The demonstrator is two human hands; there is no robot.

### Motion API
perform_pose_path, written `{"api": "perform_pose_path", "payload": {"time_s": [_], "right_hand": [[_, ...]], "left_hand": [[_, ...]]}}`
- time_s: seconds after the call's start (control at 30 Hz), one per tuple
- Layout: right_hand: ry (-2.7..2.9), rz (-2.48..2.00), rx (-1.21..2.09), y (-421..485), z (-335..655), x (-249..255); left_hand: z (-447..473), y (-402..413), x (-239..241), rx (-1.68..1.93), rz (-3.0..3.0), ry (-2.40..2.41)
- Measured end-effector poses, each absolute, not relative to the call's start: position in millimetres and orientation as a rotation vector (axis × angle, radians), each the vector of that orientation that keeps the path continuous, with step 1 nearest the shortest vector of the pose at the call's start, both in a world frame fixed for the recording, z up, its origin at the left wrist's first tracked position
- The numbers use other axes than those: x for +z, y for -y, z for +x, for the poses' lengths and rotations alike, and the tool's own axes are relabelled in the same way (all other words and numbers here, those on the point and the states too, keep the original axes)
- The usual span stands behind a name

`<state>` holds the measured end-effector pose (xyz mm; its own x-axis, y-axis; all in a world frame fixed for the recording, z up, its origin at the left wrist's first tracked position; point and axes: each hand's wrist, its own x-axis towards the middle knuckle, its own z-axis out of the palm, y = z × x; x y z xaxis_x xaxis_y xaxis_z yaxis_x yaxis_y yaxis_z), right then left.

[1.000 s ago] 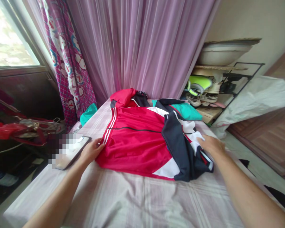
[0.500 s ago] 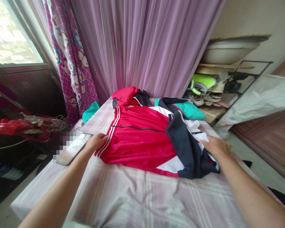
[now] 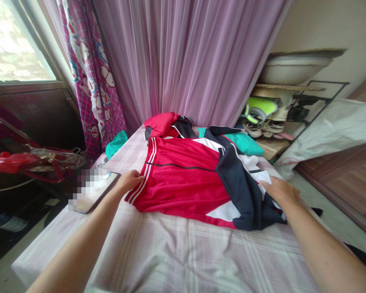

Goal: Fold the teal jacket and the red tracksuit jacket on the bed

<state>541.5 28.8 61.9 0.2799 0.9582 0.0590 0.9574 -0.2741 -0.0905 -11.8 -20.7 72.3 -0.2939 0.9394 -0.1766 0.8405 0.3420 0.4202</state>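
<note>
A red, white and navy track jacket [image 3: 183, 183] lies flat across the cloth-covered table, its striped hem to the left and its black zip line running across. One navy sleeve [image 3: 239, 183] is folded over the jacket's right part. My left hand [image 3: 131, 180] pinches the hem at its left edge. On the other side, my right hand [image 3: 280, 190] grips the white upper part of the jacket, fingers partly hidden behind the fabric. A phone [image 3: 97, 193], partly pixelated, rests beside my left forearm.
Behind the jacket lie a red and navy garment [image 3: 163, 124] and a teal garment [image 3: 247, 142]. Purple curtains [image 3: 189, 61] hang at the back. A shoe rack [image 3: 320, 108] stands right, near a white plastic bag [image 3: 338, 130]. The checked tablecloth [image 3: 183, 252] shows creases in front.
Both hands and the jacket have shifted slightly to the right. The grip of each hand stays the same, and the sleeve is still folded over.
</note>
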Motion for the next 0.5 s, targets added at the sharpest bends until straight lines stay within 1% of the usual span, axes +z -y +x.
{"api": "perform_pose_path", "payload": {"time_s": [0.07, 0.13, 0.2, 0.27, 0.37, 0.43, 0.5], "right_hand": [[1.765, -2.559, 0.042, -26, 537, 67], [1.771, -2.603, 0.017, -24, 530, 75], [1.779, -2.638, -0.006, -22, 521, 81], [1.776, -2.676, 0.005, -21, 513, 87], [1.766, -2.699, -0.020, -20, 503, 95], [1.789, -2.609, -0.139, -22, 495, 101], [1.846, -2.415, -0.268, -26, 483, 107]], "left_hand": [[-8, 25, 72, 0.504, 1.463, -2.113], [-10, 29, 74, 0.669, 1.350, -1.973], [-17, 33, 76, 0.729, 1.332, -1.952], [-28, 37, 75, 0.667, 1.408, -2.075], [-45, 39, 70, 0.464, 1.512, -2.238], [-51, 36, 65, 0.415, 1.516, -2.223], [-53, 27, 63, 0.454, 1.451, -2.164]]}}
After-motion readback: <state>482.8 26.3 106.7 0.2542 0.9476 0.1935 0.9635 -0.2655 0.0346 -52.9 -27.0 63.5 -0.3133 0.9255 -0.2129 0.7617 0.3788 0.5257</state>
